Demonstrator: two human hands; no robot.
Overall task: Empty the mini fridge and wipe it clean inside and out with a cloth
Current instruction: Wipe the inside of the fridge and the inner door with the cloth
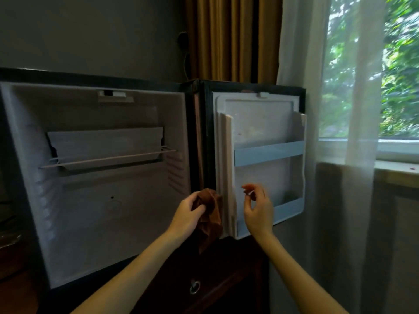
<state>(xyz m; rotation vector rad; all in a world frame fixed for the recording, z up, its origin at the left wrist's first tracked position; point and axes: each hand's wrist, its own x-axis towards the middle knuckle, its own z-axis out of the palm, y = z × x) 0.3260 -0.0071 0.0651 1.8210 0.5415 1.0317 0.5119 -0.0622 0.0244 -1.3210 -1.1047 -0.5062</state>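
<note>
Left hand (189, 215) grips the brown cloth (212, 220) against the upright door seal (225, 155), just rightward — right hand's (258, 211) curled fingers (250, 191), gripping anything or not, I cannot tell.

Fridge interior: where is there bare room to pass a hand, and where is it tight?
Free: the fridge cavity below the wire shelf, between the ribbed walls; the door panel above the upper blue rail. Crowded: the hinge edge, where the left hand grips the brown cloth, with the right hand before the lower door shelf.
</note>
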